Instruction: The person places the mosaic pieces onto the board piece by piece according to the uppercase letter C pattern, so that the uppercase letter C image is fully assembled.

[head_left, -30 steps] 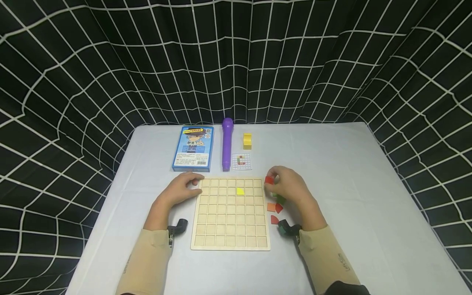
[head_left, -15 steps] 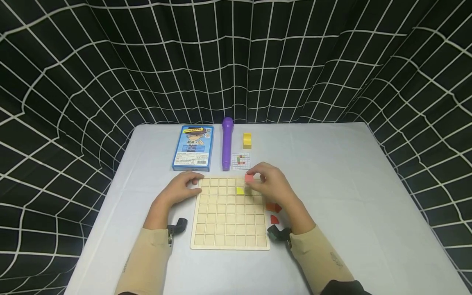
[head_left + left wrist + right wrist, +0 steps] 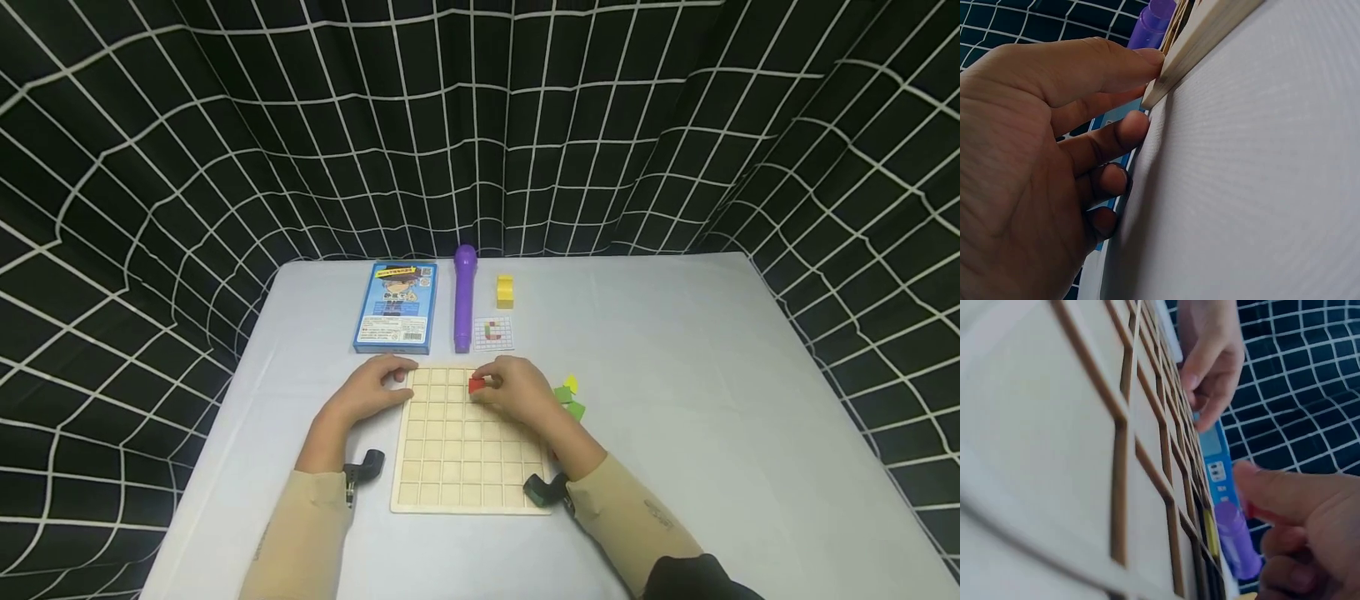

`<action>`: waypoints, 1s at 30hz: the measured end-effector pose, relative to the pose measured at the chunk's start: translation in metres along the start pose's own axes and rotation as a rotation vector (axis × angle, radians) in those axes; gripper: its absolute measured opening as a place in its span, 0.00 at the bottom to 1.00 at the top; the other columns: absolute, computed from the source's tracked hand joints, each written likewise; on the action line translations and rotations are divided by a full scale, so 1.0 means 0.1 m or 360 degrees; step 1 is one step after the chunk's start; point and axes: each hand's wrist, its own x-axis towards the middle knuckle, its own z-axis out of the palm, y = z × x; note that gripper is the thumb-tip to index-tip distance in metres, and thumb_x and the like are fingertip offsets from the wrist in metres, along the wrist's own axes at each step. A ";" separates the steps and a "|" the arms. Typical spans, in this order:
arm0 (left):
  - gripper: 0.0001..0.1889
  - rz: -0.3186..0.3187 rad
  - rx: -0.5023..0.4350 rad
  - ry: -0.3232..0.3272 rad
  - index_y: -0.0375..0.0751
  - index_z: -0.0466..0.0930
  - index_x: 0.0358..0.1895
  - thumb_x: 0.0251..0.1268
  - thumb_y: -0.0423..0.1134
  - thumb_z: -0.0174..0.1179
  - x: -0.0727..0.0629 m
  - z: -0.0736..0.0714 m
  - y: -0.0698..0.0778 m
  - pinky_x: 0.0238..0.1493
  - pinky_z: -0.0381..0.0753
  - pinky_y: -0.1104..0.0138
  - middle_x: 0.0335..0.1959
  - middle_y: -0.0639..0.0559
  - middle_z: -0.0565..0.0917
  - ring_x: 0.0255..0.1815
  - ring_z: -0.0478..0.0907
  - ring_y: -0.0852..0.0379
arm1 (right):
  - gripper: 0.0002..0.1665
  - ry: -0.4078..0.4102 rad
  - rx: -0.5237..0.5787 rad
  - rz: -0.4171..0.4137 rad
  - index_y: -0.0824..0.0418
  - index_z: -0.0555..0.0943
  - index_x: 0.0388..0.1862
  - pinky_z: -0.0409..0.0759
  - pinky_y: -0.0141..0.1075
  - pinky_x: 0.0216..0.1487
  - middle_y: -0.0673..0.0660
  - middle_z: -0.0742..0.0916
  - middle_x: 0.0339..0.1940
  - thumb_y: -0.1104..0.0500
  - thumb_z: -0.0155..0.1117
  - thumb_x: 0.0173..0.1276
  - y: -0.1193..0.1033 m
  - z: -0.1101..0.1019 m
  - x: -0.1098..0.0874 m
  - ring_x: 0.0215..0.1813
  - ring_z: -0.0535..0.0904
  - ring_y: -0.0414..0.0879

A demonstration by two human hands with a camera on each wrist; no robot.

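Above the far rows of the wooden grid board [image 3: 450,450], my right hand [image 3: 521,390] pinches a small red tile [image 3: 477,385] between thumb and fingers. The right wrist view shows the tile's red edge [image 3: 1263,514] at the thumb, and a yellow tile [image 3: 1211,534] lying in a cell of the board. In the head view the right hand hides that yellow tile. At the board's far left corner, my left hand [image 3: 367,390] holds the edge with thumb and index finger. Its other fingers [image 3: 1113,180] are loosely curled beside the edge.
Green tiles [image 3: 576,410] and a yellow tile piece [image 3: 572,382] lie right of the board; the right forearm covers other pieces. Behind it are a blue box [image 3: 396,308], a purple microphone-shaped toy [image 3: 464,300], a yellow block [image 3: 505,292] and a printed pattern card [image 3: 492,333].
My right hand has carried the red tile leftward from the board's right edge to above its far rows. The left hand stays at the corner.
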 end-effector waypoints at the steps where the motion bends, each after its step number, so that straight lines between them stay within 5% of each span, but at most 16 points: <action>1: 0.27 -0.0006 0.0003 -0.0001 0.45 0.82 0.64 0.59 0.43 0.72 0.00 0.01 0.00 0.68 0.68 0.47 0.47 0.51 0.79 0.54 0.73 0.47 | 0.18 -0.0016 -0.0014 0.0018 0.54 0.91 0.49 0.70 0.37 0.33 0.47 0.77 0.23 0.50 0.79 0.61 0.01 0.03 0.00 0.30 0.70 0.43; 13: 0.27 -0.0014 -0.0005 -0.0007 0.46 0.82 0.63 0.59 0.42 0.73 -0.01 0.05 0.04 0.68 0.69 0.48 0.45 0.53 0.79 0.53 0.73 0.48 | 0.17 0.0072 -0.0083 0.0111 0.49 0.93 0.43 0.84 0.42 0.44 0.47 0.91 0.43 0.46 0.81 0.56 0.06 0.19 -0.06 0.50 0.86 0.49; 20: 0.27 -0.0006 0.0010 -0.0010 0.47 0.82 0.64 0.60 0.43 0.72 -0.01 0.03 0.02 0.69 0.68 0.48 0.48 0.52 0.79 0.55 0.73 0.48 | 0.20 0.0074 -0.0114 0.0108 0.48 0.92 0.49 0.83 0.43 0.45 0.49 0.90 0.45 0.46 0.81 0.56 0.02 0.20 -0.10 0.50 0.85 0.49; 27: 0.27 -0.0009 0.0006 -0.0010 0.46 0.82 0.64 0.59 0.42 0.72 0.00 0.01 0.03 0.67 0.69 0.48 0.46 0.52 0.78 0.53 0.72 0.48 | 0.23 0.0189 -0.0063 0.0091 0.52 0.90 0.53 0.77 0.39 0.33 0.49 0.86 0.33 0.46 0.78 0.60 0.00 -0.02 -0.16 0.31 0.75 0.44; 30: 0.27 -0.0005 0.0020 -0.0012 0.46 0.82 0.64 0.60 0.43 0.72 0.01 0.01 0.02 0.65 0.70 0.49 0.44 0.53 0.77 0.52 0.72 0.49 | 0.22 0.0220 -0.0037 0.0146 0.52 0.90 0.53 0.78 0.40 0.36 0.49 0.86 0.35 0.46 0.76 0.63 0.03 -0.16 -0.19 0.32 0.74 0.44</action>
